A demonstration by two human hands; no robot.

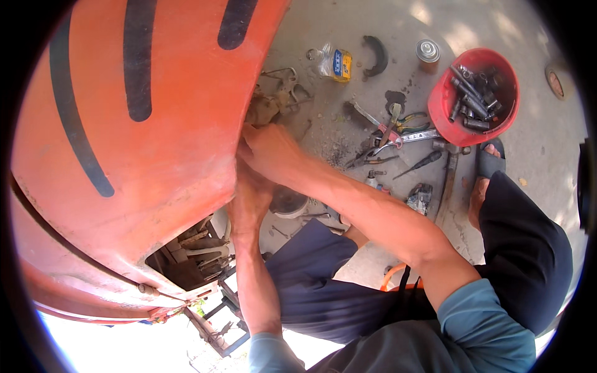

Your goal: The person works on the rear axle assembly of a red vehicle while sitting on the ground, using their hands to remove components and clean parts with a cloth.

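Beside the lower edge of a large orange body panel with dark stripes, my two hands are close together. My right hand is slightly blurred and curled closed near the panel's edge; what it grips, if anything, is hidden. Just below it, my left hand reaches in under the panel, its fingers out of sight. Dirty metal parts show just beyond my hands. A round dark part sits next to my left hand, near the ground.
On the concrete lie pliers, a wrench, a screwdriver and a hammer. A red bucket holds several sockets. Nearby are a can, a yellow-and-blue package and a curved brake shoe.
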